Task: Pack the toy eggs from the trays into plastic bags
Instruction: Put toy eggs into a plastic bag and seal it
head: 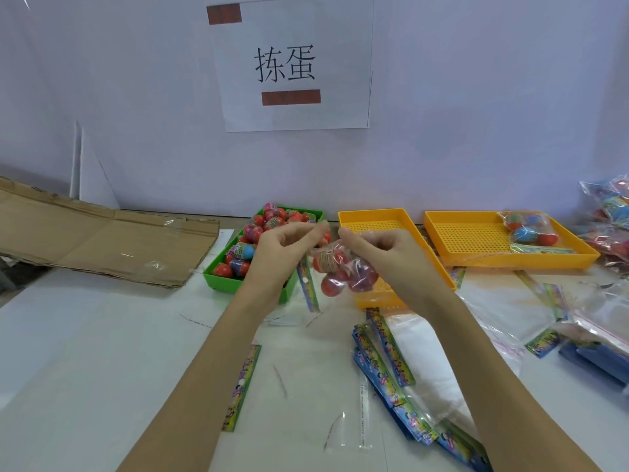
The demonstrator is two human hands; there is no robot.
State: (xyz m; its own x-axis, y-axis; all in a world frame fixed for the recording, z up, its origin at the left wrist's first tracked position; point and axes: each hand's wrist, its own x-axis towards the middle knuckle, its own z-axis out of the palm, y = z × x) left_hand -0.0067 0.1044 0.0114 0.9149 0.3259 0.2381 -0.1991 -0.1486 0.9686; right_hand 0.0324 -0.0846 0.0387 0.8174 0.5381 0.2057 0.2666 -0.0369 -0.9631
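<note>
A clear plastic bag [343,270] with several red toy eggs inside hangs in the air at the centre. My left hand [282,245] pinches the bag's top left corner. My right hand [377,250] pinches its top right corner. Behind my left hand stands a green tray [223,279] full of red and blue toy eggs [250,245]. A yellow perforated tray [374,223] lies under and behind the bag. Farther right, another yellow tray [469,238] holds one filled bag of eggs [529,228].
Flattened cardboard [102,240] lies at the left. Colourful header cards [391,349] and empty clear bags [510,308] are spread over the white table at the right. One loose card [241,388] lies near my left forearm. Filled bags [609,212] pile up at the far right.
</note>
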